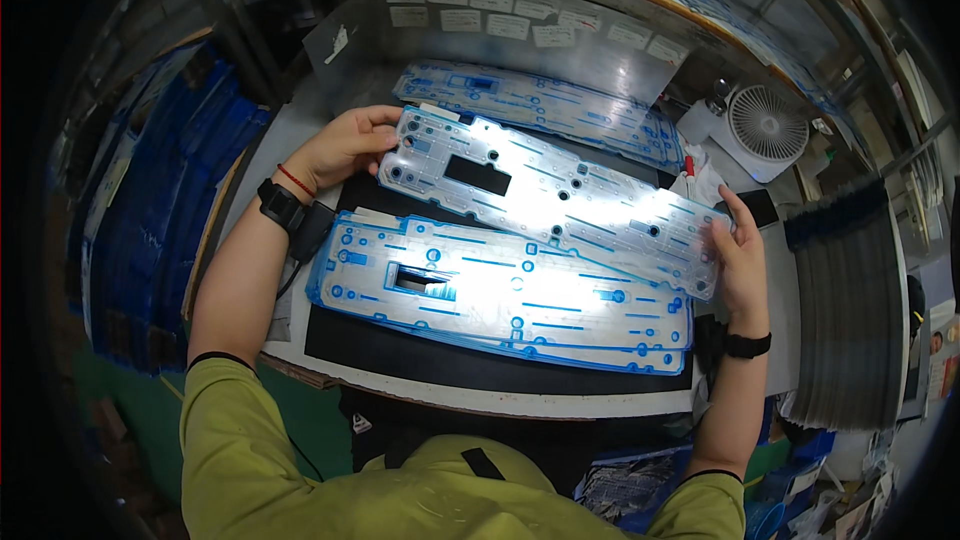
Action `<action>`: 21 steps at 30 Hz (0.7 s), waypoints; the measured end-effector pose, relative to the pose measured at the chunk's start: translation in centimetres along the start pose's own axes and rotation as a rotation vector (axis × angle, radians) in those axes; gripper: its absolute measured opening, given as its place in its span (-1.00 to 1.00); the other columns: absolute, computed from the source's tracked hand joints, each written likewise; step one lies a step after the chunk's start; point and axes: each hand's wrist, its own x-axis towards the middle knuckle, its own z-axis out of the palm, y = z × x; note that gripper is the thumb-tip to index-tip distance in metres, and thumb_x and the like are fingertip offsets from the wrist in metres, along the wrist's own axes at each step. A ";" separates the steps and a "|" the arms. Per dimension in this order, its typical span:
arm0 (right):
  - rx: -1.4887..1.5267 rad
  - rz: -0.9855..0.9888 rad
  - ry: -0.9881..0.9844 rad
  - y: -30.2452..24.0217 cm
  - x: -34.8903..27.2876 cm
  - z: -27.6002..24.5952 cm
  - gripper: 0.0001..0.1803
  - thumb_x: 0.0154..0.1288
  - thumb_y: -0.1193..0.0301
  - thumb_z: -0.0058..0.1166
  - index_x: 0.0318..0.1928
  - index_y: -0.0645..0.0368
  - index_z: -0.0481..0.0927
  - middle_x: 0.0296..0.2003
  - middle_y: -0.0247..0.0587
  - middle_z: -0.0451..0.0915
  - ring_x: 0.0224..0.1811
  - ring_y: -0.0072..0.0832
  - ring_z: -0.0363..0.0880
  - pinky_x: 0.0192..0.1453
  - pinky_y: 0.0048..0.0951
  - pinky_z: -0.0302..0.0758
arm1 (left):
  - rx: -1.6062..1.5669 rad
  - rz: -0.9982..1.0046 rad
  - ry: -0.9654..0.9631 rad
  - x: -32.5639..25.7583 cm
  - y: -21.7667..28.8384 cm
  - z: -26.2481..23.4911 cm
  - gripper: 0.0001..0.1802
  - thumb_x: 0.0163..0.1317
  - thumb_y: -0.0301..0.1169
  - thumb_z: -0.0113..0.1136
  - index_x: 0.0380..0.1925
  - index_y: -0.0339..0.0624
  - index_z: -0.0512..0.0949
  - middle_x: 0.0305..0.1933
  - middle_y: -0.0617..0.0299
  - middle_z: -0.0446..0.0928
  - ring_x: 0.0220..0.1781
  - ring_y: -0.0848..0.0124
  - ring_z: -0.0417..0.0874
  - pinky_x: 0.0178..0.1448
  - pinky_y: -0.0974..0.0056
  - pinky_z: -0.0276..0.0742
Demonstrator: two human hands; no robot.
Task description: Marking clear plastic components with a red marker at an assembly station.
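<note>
Between my two hands I hold a long, thin clear plastic sheet with cut-out holes and a rectangular window. My left hand pinches its left end, thumb on top. At the other end my right hand grips the right edge, thumb on the face. Below the held sheet lies a stack of similar blue-edged clear sheets on a black mat; the held sheet overlaps its upper right part. Bright glare hides some detail on both. Behind, another pile of blue-edged sheets rests near the back panel.
A white fan stands at the back right. Dark stacked sheets are at the right, and tall blue stacks at the left. A metal panel with paper labels closes the back. A red-capped item sits near white crumpled material.
</note>
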 end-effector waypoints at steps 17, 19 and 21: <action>0.052 0.001 0.017 0.5 0.5 -1.1 -0.77 0.45 0.39 0.01 -0.05 0.28 0.58 -0.31 -0.35 0.65 -0.42 -0.73 0.53 -0.39 -0.70 0.41 | 0.070 0.004 0.231 0.7 -0.7 -0.4 -0.71 0.39 -0.33 0.09 0.04 -0.20 0.52 -0.23 0.41 0.58 -0.31 0.69 0.51 -0.29 0.56 0.43; 0.053 0.002 0.022 0.3 0.3 -1.0 -0.79 0.45 0.38 0.02 -0.08 0.26 0.58 -0.34 -0.38 0.64 -0.45 -0.74 0.50 -0.41 -0.71 0.38 | 0.065 0.007 0.230 0.7 -0.7 -0.2 -0.73 0.39 -0.34 0.09 0.02 -0.16 0.53 -0.27 0.45 0.56 -0.35 0.71 0.46 -0.32 0.57 0.36; 0.062 -0.005 0.017 0.3 0.3 -1.0 -0.80 0.45 0.37 0.01 -0.10 0.24 0.58 -0.36 -0.39 0.63 -0.46 -0.75 0.50 -0.41 -0.72 0.37 | 0.061 0.005 0.230 0.7 -0.7 -0.5 -0.75 0.39 -0.34 0.09 0.01 -0.14 0.54 -0.30 0.47 0.54 -0.38 0.71 0.42 -0.33 0.58 0.32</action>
